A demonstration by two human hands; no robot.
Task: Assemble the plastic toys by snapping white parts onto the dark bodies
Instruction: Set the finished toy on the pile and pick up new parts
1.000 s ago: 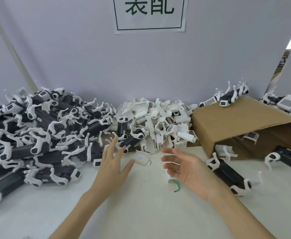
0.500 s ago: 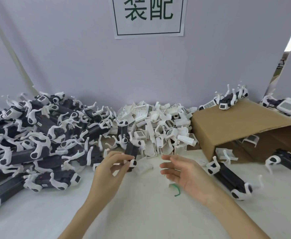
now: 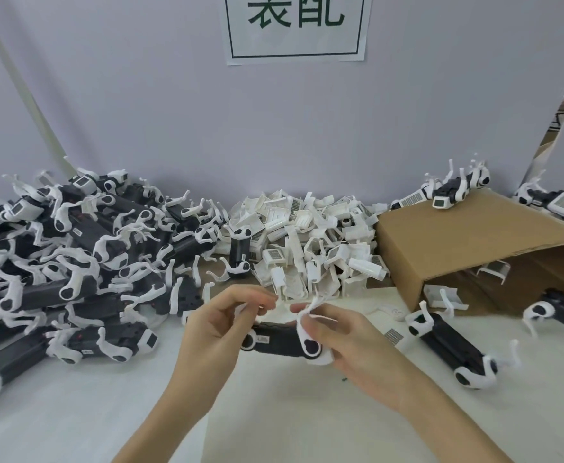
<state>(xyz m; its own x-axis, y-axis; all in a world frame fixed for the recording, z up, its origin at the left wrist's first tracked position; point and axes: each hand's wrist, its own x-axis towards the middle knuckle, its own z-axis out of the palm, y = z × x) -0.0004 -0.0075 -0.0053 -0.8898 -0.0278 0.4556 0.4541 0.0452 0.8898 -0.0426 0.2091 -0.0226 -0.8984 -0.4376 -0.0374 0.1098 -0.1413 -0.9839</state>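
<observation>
Both hands hold one dark toy body [image 3: 279, 342] just above the white table [image 3: 273, 412], front centre. The body lies roughly level, left to right, between the hands.

Left hand [image 3: 213, 332]: fingers curled round the body's left end, thumb and forefinger pinching near a white leg piece [image 3: 263, 315] on top. Exact contact is blurred.

Right hand [image 3: 344, 339]: fingers curled round the body's right end, where a white leg joint [image 3: 310, 347] with a dark oval spot sits. Thumb and forefinger pinch a thin white leg [image 3: 312, 304] that sticks up from that end.

Around them:
- Left: big heap of dark bodies with white legs [image 3: 73, 262], stacked against the wall.
- Centre back: pile of loose white parts [image 3: 307, 248], just behind the hands.
- Right: brown cardboard box [image 3: 457, 242] tipped on its side, opening facing the person. One toy [image 3: 454, 190] lies on top of it, and white parts show inside.
- Right front: another toy [image 3: 450, 345] on the table beside the right forearm, and a further one [image 3: 561, 309] at the box mouth.
- Back wall: paper sign [image 3: 295, 28] with green characters, top cut off by the frame edge.
</observation>
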